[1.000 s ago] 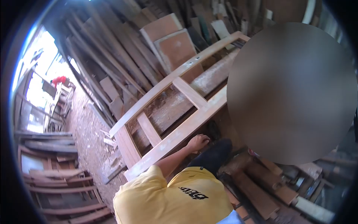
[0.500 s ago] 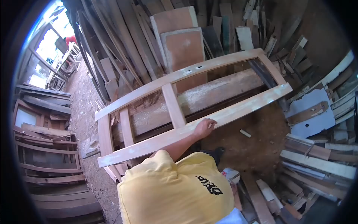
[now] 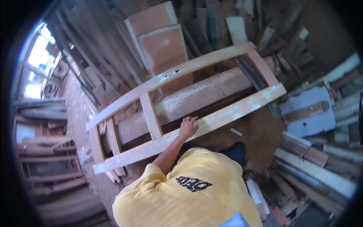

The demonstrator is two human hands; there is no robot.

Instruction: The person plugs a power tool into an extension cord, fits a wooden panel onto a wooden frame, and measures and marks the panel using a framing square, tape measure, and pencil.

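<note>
Pale wooden framework [image 3: 151,116] spreads to both sides of our left hand [image 3: 188,128], forearm [image 3: 169,154] slanting forward, fingers [image 3: 185,120] bent over the near rail [image 3: 223,117] (gripping or merely resting, we cannot tell).

Gaps open through the wooden frame [image 3: 234,111] — crossbar [image 3: 151,116] and thick beam [image 3: 211,89] obstruct.
</note>
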